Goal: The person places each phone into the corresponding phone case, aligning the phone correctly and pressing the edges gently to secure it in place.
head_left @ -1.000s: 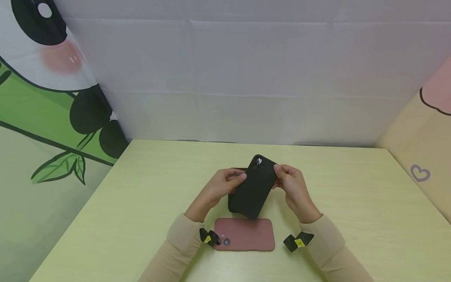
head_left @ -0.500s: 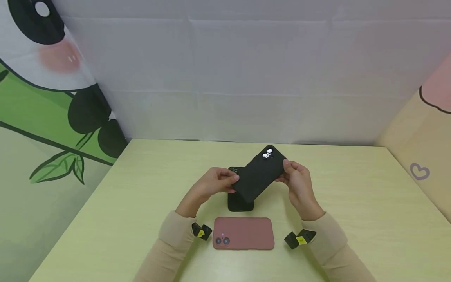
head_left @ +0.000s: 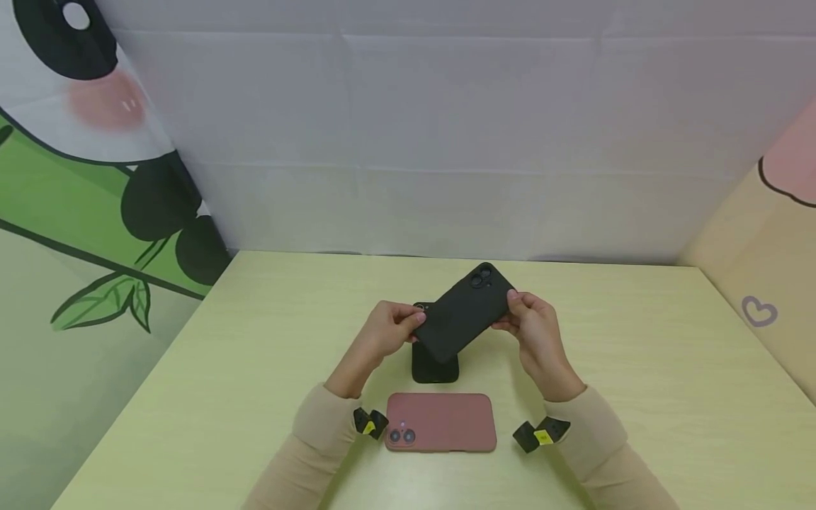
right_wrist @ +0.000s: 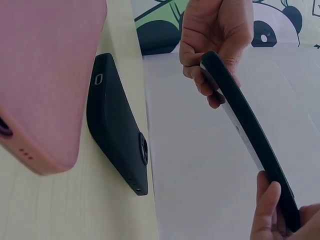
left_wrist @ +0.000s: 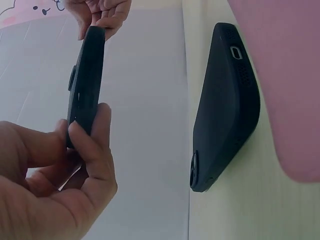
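A black phone (head_left: 464, 312) is raised above the table, tilted, its camera end toward the upper right and its back facing the head view. My left hand (head_left: 387, 331) pinches its lower left end between thumb and fingers. At the upper right edge, my right hand (head_left: 537, 338) grips it in the same way. The right wrist view shows a pale strip along the underside of the held phone (right_wrist: 245, 115). Beneath it lies a second black phone (head_left: 435, 368), partly hidden in the head view. Closer to me, a pink phone (head_left: 440, 421) lies crosswise with its two camera lenses at left.
The pale wooden table (head_left: 637, 354) reaches back to a light grey wall cloth (head_left: 446, 127). A panda-print panel (head_left: 121, 212) stands at the left, a cream panel (head_left: 758, 269) at the right. Black wrist devices (head_left: 540, 434) sit at both sleeve cuffs.
Both hands have lifted the held phone up and to the right and tilted it further over, uncovering part of the black phone below. Since half a second ago it has shifted only slightly left.
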A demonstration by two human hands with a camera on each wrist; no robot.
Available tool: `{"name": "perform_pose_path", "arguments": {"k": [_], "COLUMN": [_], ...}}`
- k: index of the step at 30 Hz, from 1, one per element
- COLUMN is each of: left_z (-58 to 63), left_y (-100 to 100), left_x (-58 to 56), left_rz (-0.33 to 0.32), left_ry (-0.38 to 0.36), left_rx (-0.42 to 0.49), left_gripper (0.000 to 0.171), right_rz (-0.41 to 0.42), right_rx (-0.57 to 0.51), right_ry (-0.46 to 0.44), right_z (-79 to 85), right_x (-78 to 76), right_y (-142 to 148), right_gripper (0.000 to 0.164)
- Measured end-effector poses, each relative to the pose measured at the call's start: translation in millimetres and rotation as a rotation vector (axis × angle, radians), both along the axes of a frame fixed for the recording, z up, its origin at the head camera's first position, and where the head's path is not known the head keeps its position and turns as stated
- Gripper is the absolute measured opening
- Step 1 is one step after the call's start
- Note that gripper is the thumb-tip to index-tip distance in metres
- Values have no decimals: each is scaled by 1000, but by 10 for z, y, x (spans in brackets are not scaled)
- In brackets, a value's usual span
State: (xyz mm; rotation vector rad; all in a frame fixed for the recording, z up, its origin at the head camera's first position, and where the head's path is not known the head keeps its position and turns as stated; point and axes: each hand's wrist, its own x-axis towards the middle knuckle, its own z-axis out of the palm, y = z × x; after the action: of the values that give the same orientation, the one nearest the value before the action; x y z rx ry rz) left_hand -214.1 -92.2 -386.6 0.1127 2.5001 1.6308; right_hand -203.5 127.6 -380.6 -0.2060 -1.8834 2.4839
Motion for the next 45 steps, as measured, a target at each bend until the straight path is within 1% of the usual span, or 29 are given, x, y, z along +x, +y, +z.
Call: {"name": "perform_pose_path", "arguments": {"k": [2,4,7,9,12,14,17,21,24,26,28,32,35,37,40,45], "left_z": [1,4,17,18,14,5,6,1,-3,2,9,36,53,66,89,125], "left_y": [2,-7,-31,-46,-49,-44,-37,-18,3,15,23,30,7,-24,-86,-175], "left_x": [6,13,27,27,10,-6,-9,-4,3,15,24,36,34,28,16,-2], "left_rz": [17,14,-29,-64,-106,-127,-183,-250,-264,-258,-238,-176,-147,-153,-187,-264], "left_ry": [3,9,28,26,-27,-74,-130,-176,-198,-188,-170,-137,-140,-134,-120,-106], "left_rx": [-16,-20,12,62,152,191,216,232,259,274,275,241,221,214,209,194], "left_gripper": [20,19,21,25,30,32,35,38,39,39,39,39,39,38,39,43], "right_rz": [2,3,-12,-24,-43,-55,-74,-89,-85,-75,-54,4,48,72,112,178], "right_rx": [8,15,19,16,13,12,0,-33,-53,-66,-76,-94,-106,-117,-114,-47], "right_ry": [4,5,-1,-10,-21,-20,-11,3,7,7,7,9,3,-2,5,49], "right_z": [6,12,14,13,13,14,23,40,47,47,44,33,20,12,2,-5], "right_x": [8,12,10,6,2,4,9,14,16,15,15,10,0,-8,-21,-31], "right_y": [-9,-16,-13,-7,2,4,2,-1,1,4,9,18,23,27,40,69], "right_gripper": [19,19,19,19,19,21,22,22,20,19,19,20,20,21,22,24]}}
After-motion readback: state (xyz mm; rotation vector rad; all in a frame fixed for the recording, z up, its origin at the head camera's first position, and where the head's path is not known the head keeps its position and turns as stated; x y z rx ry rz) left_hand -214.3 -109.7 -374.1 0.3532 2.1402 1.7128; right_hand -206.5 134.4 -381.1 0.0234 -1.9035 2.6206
